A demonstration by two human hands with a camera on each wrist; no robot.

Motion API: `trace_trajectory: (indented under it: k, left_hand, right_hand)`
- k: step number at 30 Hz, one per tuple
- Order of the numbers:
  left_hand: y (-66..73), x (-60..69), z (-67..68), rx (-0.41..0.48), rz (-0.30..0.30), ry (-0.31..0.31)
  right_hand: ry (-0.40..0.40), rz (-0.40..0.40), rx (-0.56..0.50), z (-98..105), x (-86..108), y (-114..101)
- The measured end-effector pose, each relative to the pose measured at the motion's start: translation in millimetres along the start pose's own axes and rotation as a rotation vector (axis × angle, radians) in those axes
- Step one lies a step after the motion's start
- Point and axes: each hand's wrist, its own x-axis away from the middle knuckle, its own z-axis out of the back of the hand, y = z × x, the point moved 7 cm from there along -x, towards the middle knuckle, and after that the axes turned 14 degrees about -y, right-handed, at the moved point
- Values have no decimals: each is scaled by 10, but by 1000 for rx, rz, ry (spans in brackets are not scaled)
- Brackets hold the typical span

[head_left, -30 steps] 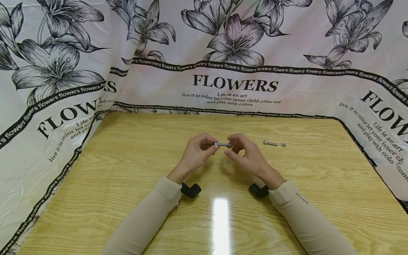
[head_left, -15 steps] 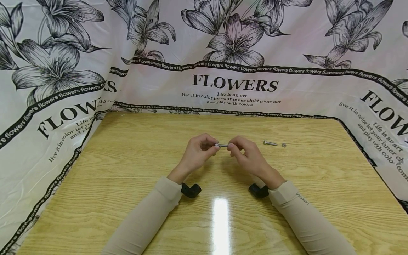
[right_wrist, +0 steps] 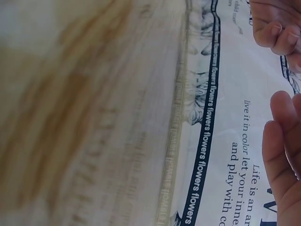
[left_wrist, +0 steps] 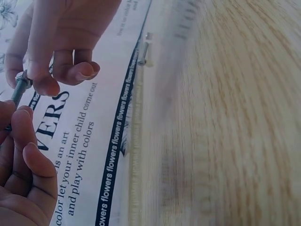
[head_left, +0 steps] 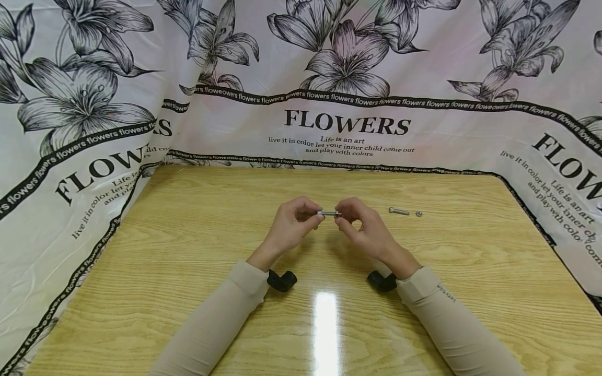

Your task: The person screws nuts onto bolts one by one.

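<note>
Above the table, a silver bolt (head_left: pixel 327 213) lies level between the two hands. My left hand (head_left: pixel 292 223) pinches its head end between thumb and fingertips. At the bolt's other end sits a hex nut (left_wrist: pixel 23 79), which the left wrist view shows on the threaded shank. The fingertips of my right hand (head_left: pixel 368 228) are on either side of that nut and hold it. In the right wrist view both hands are cut off by the right edge, and neither bolt nor nut can be made out.
A second bolt (head_left: pixel 398 211) lies on the wooden table (head_left: pixel 211 219), right of the hands, with a loose nut (head_left: pixel 419 213) beside it. A flower-printed cloth (head_left: pixel 348 125) stands behind the table and along its sides. Black wrist mounts (head_left: pixel 282 281) sit below both wrists.
My right fingers closed in over the nut end half a second ago, then shifted back slightly, showing the nut again. The left hand and the bolt stay almost still.
</note>
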Motion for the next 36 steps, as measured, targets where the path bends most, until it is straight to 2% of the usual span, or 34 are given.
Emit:
trace_trajectory:
  k: [2, 9, 17, 26, 29, 35, 36]
  left_hand:
    - [-26, 1, 3, 0, -3, 6]
    - [-33, 6, -6, 2, -10, 8]
    - [-20, 13, -4, -12, -23, 11]
    - [-20, 8, -10, -11, -32, 8]
    - [17, 16, -14, -13, -33, 7]
    - [0, 15, -22, -6, -8, 2]
    - [-36, 8, -20, -8, -11, 4]
  right_hand:
    - [2, 11, 5, -3, -4, -1]
    - [-6, -43, 15, -8, -1, 52]
    - [-11, -67, 3, -6, 9, 46]
    - [5, 30, 23, -9, -6, 11]
    - [3, 2, 27, -11, -7, 30]
    - [-15, -35, 13, -13, -3, 52]
    - [-16, -41, 13, -13, -3, 53]
